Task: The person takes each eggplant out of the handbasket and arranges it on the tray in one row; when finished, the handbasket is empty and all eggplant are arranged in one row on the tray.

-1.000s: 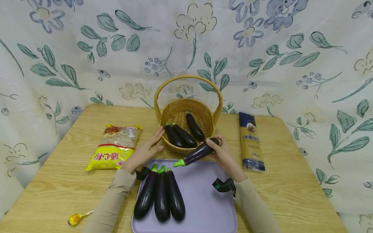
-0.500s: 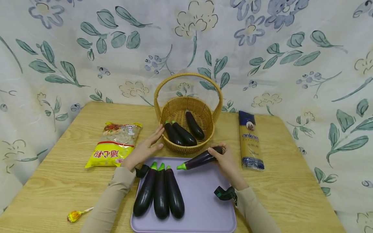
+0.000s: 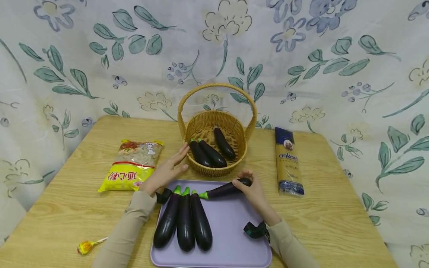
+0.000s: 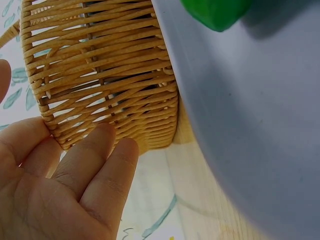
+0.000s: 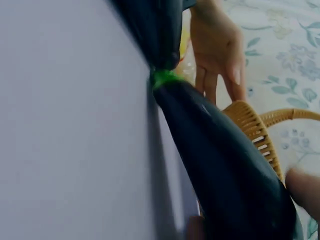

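In the head view my right hand (image 3: 254, 192) grips an eggplant (image 3: 222, 190) near its blunt dark end, with the thumb on the near side. It lies slantwise over the back part of the lilac tray (image 3: 239, 230), its green stem end close to the stems of three eggplants (image 3: 185, 223) lying side by side there. Fingers extended, my left hand (image 3: 165, 173) touches the left side of the wicker basket (image 3: 218, 171); the left wrist view shows its fingertips (image 4: 125, 150) at the weave. Three more eggplants (image 3: 212, 153) lie inside the basket.
A yellow bag of pasta (image 3: 132, 167) lies on the left, and a long pack of spaghetti (image 3: 289, 162) on the right. A wrapped lollipop (image 3: 87, 247) sits near the front left of the wooden table (image 3: 335, 223). A floral curtain (image 3: 134, 74) hangs behind.
My right hand has brought the held eggplant down from the basket's front rim to the back of the tray, its stem end nearer the row. My left hand has stayed at the basket.
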Demonstrator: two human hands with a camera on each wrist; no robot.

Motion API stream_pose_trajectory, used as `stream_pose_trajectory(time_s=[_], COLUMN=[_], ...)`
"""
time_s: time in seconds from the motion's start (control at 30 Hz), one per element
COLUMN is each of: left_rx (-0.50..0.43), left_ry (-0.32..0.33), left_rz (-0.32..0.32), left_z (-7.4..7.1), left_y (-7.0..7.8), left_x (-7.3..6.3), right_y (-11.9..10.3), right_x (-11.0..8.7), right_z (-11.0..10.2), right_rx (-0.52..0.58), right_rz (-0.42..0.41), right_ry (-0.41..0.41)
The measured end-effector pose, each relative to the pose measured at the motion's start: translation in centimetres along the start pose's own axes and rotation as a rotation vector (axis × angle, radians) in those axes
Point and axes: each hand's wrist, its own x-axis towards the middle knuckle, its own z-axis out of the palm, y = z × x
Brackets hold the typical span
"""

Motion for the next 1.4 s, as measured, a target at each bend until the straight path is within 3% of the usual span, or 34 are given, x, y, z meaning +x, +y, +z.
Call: stream_pose_trajectory(time_s=[0.33, 0.47, 0.57, 0.73, 1.07, 1.4], left_rx=[-0.006, -0.010, -0.004, -0.009, -0.006, -0.025], left_ry=[-0.004, -0.001, 0.002, -0.002, 0.001, 0.003], left_rz=[0.002, 0.004, 0.004, -0.010, 0.007, 0.005], left_z=[-0.1, -0.1, -0.1, -0.1, 0.0, -0.1], left_y=[-0.2, -0.3, -0.3, -0.3, -0.4, -0.1], left_x=[-0.1, 0.0, 0.0, 0.0, 0.1, 0.0], right_y=[0.5, 0.5, 0.2, -0.3, -0.6, -1.5], right_x=[-2.1, -2.8, -3.3, -3.7, -4.2, -3.5], right_z=[-1.2, -1.7, -1.6, -0.9, 0.6, 0.0], right_rx=[-0.207, -0.300, -0.290, -0.248, -0.156, -0.151], right_rz=[-0.023, -0.127, -0.189, -0.179, -0.076, -0.114], right_ry=[-0.177, -0.332, -0.470, -0.617, -0.685, -0.676])
